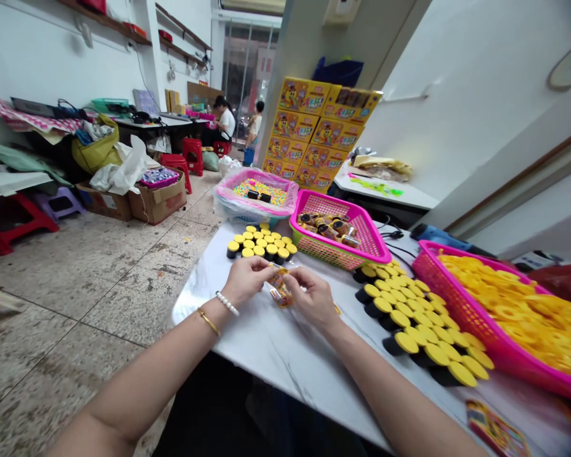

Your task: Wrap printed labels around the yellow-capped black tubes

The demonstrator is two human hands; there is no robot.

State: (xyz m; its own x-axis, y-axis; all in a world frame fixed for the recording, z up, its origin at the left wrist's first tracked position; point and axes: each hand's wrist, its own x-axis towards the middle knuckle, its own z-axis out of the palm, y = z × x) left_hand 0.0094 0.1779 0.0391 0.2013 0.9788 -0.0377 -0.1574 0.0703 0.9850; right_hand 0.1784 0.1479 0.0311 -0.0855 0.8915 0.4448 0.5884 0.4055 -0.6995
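Between my two hands, above the white marbled table (pixel 261 336), is a small printed plastic wrapper (pixel 282 296) in yellow and red. My left hand (pixel 251 277), with a pearl bracelet and a gold bangle at its wrist, pinches the wrapper's upper left edge. My right hand (pixel 310 293) has thumb and finger closed on its right side. Whether anything is inside the wrapper I cannot tell. Just beyond my left hand stand several black tubs with yellow lids (pixel 261 241). More such lidded tubs (pixel 421 317) stand in rows to the right of my right hand.
A pink basket (pixel 375 244) holds wrapped tubs. Beside it, a plastic-lined basket (pixel 290 203) contains colourful beads. At right, a larger pink basket (pixel 466 317) is full of yellow plastic pieces. Printed wrappers (pixel 497 428) lie near the right corner. Yellow boxes (pixel 309 136) are stacked behind; people sit farther back.
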